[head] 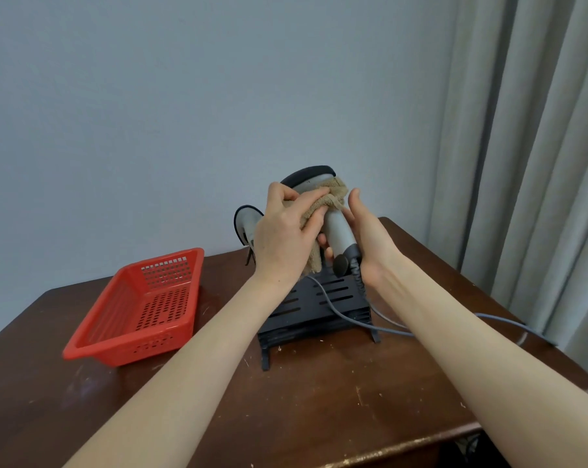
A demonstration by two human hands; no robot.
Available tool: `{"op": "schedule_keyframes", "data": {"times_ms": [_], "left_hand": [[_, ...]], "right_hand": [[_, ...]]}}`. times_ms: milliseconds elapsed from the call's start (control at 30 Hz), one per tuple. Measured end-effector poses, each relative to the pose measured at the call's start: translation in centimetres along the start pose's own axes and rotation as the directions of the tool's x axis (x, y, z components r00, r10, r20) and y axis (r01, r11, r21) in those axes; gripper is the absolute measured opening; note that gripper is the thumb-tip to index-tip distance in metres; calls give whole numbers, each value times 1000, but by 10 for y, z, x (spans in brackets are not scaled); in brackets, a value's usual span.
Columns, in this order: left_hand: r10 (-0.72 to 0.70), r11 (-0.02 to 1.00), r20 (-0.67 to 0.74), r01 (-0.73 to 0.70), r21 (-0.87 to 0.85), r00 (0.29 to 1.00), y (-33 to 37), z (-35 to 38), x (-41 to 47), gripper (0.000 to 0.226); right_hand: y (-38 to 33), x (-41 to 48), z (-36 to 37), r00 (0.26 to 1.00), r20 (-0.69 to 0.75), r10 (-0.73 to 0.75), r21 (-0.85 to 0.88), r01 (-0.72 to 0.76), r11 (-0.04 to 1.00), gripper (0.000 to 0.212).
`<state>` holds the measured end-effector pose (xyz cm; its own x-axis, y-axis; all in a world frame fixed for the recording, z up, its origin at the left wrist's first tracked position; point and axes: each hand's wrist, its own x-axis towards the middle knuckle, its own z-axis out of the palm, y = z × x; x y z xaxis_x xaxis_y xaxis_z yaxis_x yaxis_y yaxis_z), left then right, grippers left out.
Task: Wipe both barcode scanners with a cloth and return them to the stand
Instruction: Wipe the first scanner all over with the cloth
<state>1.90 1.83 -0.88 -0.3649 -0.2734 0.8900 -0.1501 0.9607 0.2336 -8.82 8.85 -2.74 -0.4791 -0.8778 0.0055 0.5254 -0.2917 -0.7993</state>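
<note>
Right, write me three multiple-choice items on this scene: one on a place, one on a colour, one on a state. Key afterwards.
1. Where is the red basket?
A. On the table, left of the black stand
B. On top of the stand
C. On the floor

2. What colour is the cloth?
A. Blue
B. Tan
C. White

3. The barcode scanner being wiped is:
A. lying in the basket
B. seated in the stand
C. held above the stand by the right hand

Key: 1 A, it rests on the table beside the stand; 2 B, tan towelling shows under the left hand; 3 C, fingers curl round its handle.
</note>
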Motion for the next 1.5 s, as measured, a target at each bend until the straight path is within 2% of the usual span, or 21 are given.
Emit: {"op": "schedule_keyframes", "data": {"times_ms": [100,200,267,367,400,500,600,667,800,933,1000,1067,1133,1233,1400,1500], "left_hand": [[44,996,52,-39,-86,998,5,4,-14,33],[118,984,123,-100,-145,985,6,4,-22,32],[142,984,139,-124,-131,980,5,3,-20,30],[141,989,108,-134,-70,984,0,4,-11,28],[120,992,81,-116,-52,989,-1,4,-6,28],[45,999,22,-44,-22,999,-4,3,7,28],[31,999,26,-30,-34,999,0,5,7,30],[54,996,66,-49,-72,996,4,6,0,31],[143,979,156,-117,-164,977,8,7,-18,31],[198,975,169,-176,-133,966,6,6,-17,28],[165,982,138,-149,-115,977,6,4,-8,28],[105,992,101,-97,-82,989,5,2,3,27],[46,998,78,-43,-39,996,3,2,12,25],[23,999,53,-21,-32,998,8,3,14,26],[122,982,140,-99,-159,983,17,8,-7,32],[175,973,144,-148,-176,974,16,8,-13,30]], "right_hand": [[-5,0,-3,1000,5,2,54,-2,999,62],[-8,-1,-10,999,-48,4,19,-3,1000,78],[-6,-3,-10,999,-35,10,20,-9,1000,81],[-7,-3,-8,999,15,28,83,-30,996,56],[-7,-3,-7,1000,19,20,83,-21,996,53],[-8,-4,-5,1000,8,-1,32,1,999,56],[-9,-5,-3,1000,11,12,48,-12,999,56],[-11,-4,-4,1000,3,14,86,-14,996,58],[-9,-1,-15,999,-24,21,82,-19,996,84],[-9,0,-17,999,20,34,134,-36,990,76],[-10,0,-12,1000,19,20,165,-23,986,68],[-12,-1,-6,1000,-13,2,107,-1,994,61],[-12,-4,-4,999,-39,-6,44,8,999,59],[-14,-3,-5,999,-50,5,49,-3,999,60],[-16,-5,-9,997,71,21,206,-36,978,63],[-14,-5,-15,999,34,25,131,-30,991,74]]}}
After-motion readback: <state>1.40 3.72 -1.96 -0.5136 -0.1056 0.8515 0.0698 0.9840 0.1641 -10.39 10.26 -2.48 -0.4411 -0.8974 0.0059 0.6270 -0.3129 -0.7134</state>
